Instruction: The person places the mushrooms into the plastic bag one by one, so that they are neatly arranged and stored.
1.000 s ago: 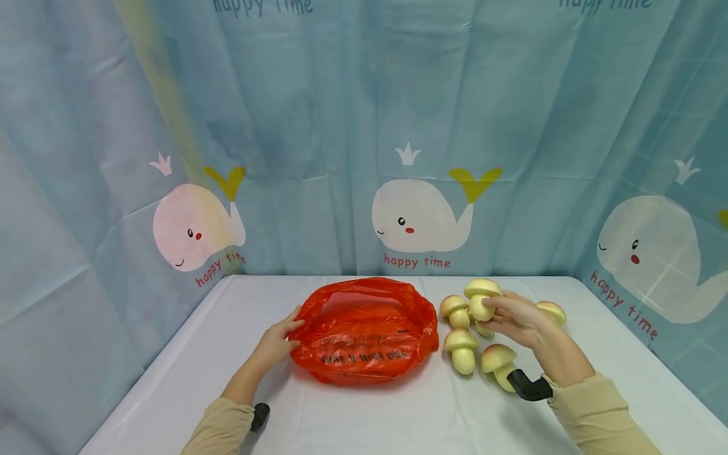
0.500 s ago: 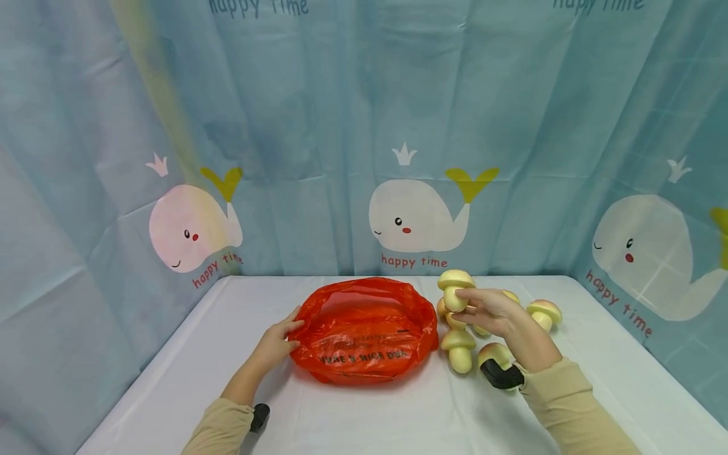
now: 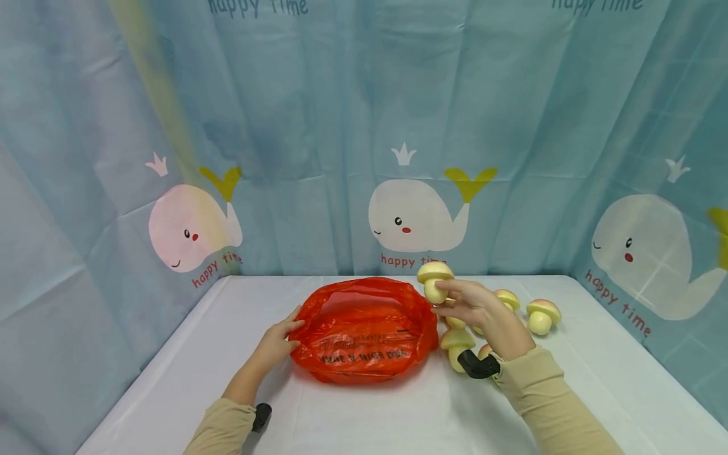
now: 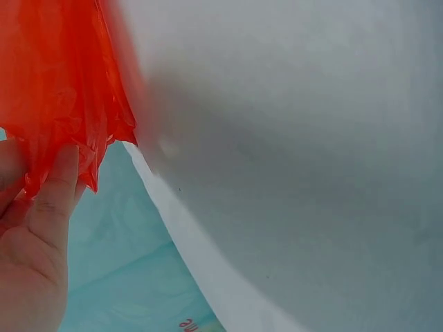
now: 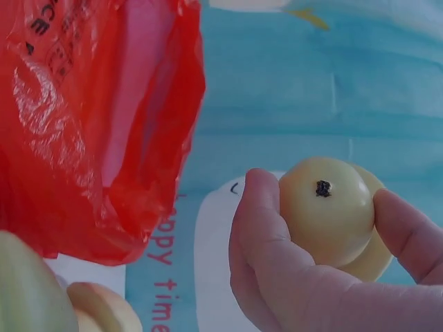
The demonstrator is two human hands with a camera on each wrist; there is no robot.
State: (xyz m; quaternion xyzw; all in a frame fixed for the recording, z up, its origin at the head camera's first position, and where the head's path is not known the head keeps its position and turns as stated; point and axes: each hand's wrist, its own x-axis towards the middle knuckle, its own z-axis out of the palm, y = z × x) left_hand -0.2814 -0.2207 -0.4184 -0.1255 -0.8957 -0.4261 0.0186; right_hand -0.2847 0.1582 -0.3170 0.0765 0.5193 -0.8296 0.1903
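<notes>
Mushroom (image 3: 435, 273), probably light and firm and best held by the stem (image 3: 434, 294), is pinched there by your right hand (image 3: 476, 308), right of centre in the head view, while your left hand (image 3: 275, 345) grips the flimsy-looking red bag (image 3: 364, 347).

"happy time" on blue curtain (image 3: 318, 126); creased "HAVE A NICE DAY" on red bag (image 3: 364, 368)
</notes>
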